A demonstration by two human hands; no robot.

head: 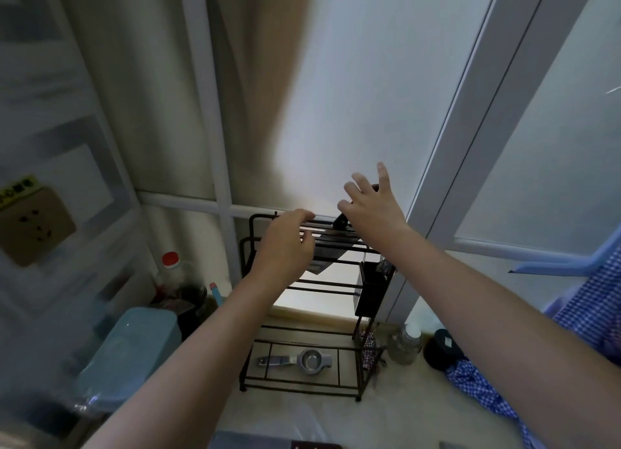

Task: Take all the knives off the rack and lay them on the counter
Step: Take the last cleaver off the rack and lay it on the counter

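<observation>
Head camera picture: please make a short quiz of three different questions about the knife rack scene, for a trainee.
1. True or false: the right hand is spread open at the dark knife handle on top of the rack.
2. Which lies on the rack's bottom shelf? A) citrus squeezer B) spoon C) plate
3. Fill in: the left hand rests its fingers on the rack's top ____.

Key: 1 true; 2 A; 3 rail.

Beige counter [396, 411] under black wire rack [249, 374] (lemon squeezer [297, 361] inside), bottles alongside.
</observation>
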